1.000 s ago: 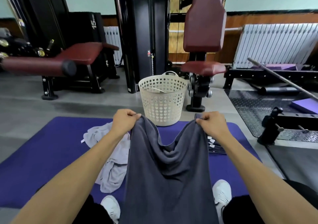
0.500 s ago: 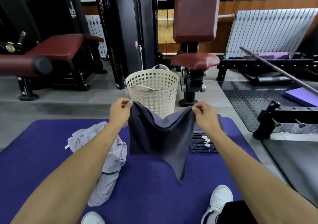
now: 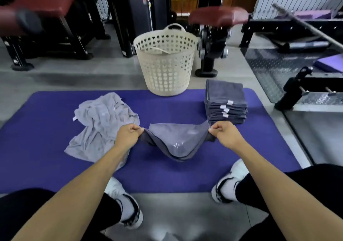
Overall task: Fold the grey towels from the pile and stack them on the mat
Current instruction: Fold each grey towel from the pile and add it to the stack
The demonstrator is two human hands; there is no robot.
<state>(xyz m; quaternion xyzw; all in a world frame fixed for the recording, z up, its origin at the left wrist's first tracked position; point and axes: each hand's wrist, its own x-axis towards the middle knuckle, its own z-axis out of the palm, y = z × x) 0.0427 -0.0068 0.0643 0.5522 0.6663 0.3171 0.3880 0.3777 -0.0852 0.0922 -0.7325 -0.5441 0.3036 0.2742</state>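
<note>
A dark grey towel [image 3: 176, 140], doubled over, sags onto the purple mat [image 3: 46, 159] between my hands. My left hand [image 3: 128, 135] pinches its left corners and my right hand [image 3: 225, 133] pinches its right corners. A small white logo shows on the towel's upper layer. To the left lies a crumpled pile of lighter grey towels [image 3: 100, 125]. Behind my right hand stands a neat stack of folded dark grey towels [image 3: 225, 103] with white tags on its near side.
A cream perforated laundry basket [image 3: 165, 64] stands at the mat's far edge. Gym machines with red pads [image 3: 217, 16] and black frames ring the back. A steel tread plate [image 3: 274, 68] and a barbell lie right. My white shoes [image 3: 230, 181] sit at the mat's near edge.
The towel went from hanging at chest height to lying low on the mat, folded in half. My head tilted down, bringing the folded stack and my shoes into view.
</note>
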